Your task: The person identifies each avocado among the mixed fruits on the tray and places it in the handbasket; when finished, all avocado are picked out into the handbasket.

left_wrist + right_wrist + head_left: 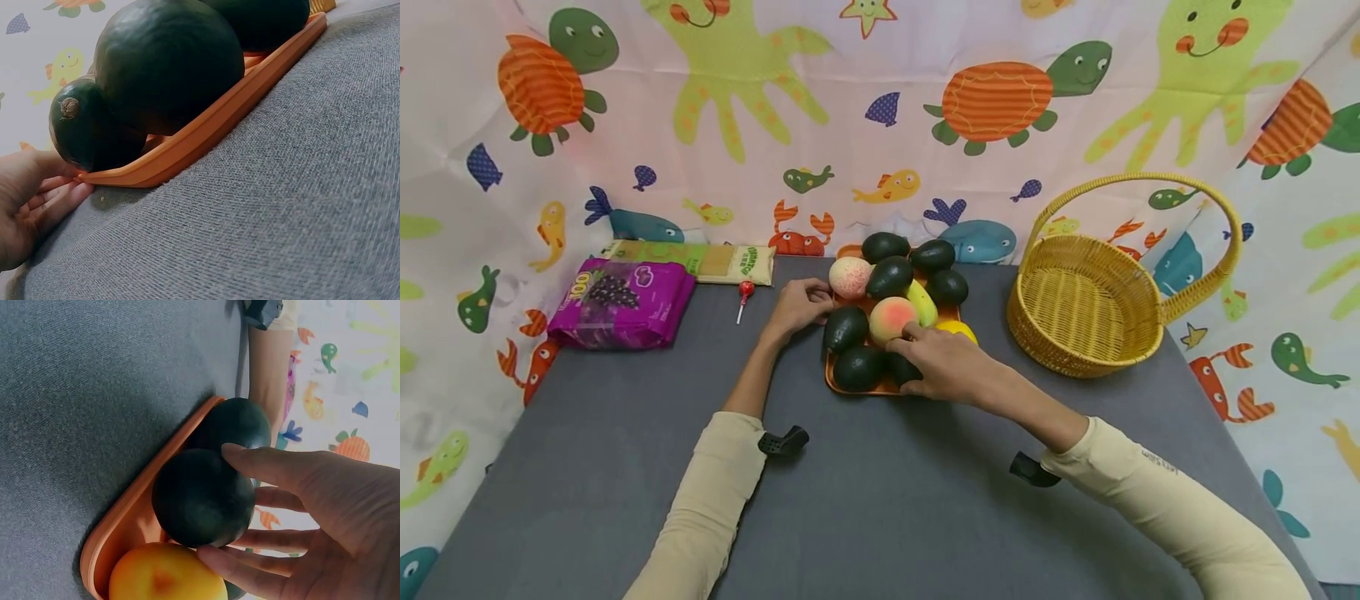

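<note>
An orange tray (830, 380) holds several dark green avocados (859, 369), a pink-and-yellow peach (892, 320), a speckled pale peach (850, 277), a yellow-green fruit (922, 303) and a yellow fruit (957, 330). At the tray's left side, my left hand (800, 310) pinches the rim; in the left wrist view its thumb and fingertips meet the tray corner beside an avocado. My right hand (951, 367) grips a dark avocado (201, 497) at the tray's front right, thumb on one side and fingers round the other. An orange-yellow fruit (164, 575) lies beside that avocado.
Right of the tray stands a yellow wicker basket (1086, 304) with a tall handle. On the left lie a purple package (621, 304), a long beige-green packet (700, 262) and a red lollipop (746, 289). Grey cloth (880, 500) covers the table; a printed curtain hangs behind.
</note>
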`<action>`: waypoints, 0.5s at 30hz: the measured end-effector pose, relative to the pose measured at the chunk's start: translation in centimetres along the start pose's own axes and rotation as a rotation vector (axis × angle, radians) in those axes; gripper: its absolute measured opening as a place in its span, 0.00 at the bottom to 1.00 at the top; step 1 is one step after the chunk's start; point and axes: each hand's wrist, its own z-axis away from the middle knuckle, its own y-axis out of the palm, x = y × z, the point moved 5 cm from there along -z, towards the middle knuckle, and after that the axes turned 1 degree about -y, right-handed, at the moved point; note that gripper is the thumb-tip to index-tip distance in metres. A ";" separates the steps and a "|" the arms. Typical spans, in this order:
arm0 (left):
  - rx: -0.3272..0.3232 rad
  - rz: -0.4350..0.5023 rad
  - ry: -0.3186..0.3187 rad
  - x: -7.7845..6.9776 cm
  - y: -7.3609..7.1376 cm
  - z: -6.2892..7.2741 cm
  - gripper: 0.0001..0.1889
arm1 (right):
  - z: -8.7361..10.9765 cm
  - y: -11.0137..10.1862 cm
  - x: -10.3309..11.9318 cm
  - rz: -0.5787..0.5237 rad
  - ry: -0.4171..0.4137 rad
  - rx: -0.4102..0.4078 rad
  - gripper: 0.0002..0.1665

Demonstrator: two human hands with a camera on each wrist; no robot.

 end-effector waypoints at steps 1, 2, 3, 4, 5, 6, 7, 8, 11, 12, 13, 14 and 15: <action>-0.004 -0.005 0.006 -0.1 -0.1 -0.1 0.17 | -0.1 -0.1 0.0 0.001 0.001 -0.004 0.38; -0.005 -0.004 0.008 -0.2 -0.1 -0.2 0.18 | -0.1 -0.2 0.0 0.001 0.002 -0.007 0.38; -0.004 -0.003 0.008 -0.3 -0.1 -0.2 0.18 | -0.2 -0.2 -0.1 0.004 0.004 -0.011 0.38; -0.002 -0.008 0.010 -0.3 -0.1 -0.3 0.18 | -0.2 -0.3 -0.1 0.008 0.005 -0.015 0.38; 0.000 -0.013 0.009 -0.4 -0.1 -0.3 0.19 | -0.2 -0.4 -0.1 0.008 0.011 -0.016 0.38; 0.005 -0.017 0.008 -0.5 0.0 -0.3 0.19 | -0.2 -0.4 -0.1 0.012 0.013 -0.017 0.38; 0.010 -0.018 0.006 -0.5 0.0 -0.3 0.19 | -0.2 -0.4 -0.1 0.011 0.017 -0.018 0.38; 0.014 -0.017 0.002 -0.4 0.1 -0.3 0.20 | -0.2 -0.5 -0.1 0.009 0.020 -0.019 0.37; 0.018 -0.005 -0.014 -0.2 0.2 -0.1 0.19 | -0.2 -0.6 0.1 -0.014 0.029 -0.011 0.37; 0.016 0.002 -0.016 -0.1 0.2 0.0 0.19 | -0.2 -0.7 0.2 -0.020 0.031 -0.009 0.37; 0.015 0.004 -0.016 0.0 0.1 0.0 0.19 | -0.2 -0.8 0.2 -0.031 0.038 -0.007 0.37; 0.014 0.010 -0.014 0.0 0.1 0.1 0.19 | -0.2 -1.1 0.3 -0.043 0.042 -0.006 0.37; 0.014 0.013 -0.012 0.0 0.1 0.1 0.19 | -0.1 -1.4 0.3 -0.055 0.048 -0.009 0.36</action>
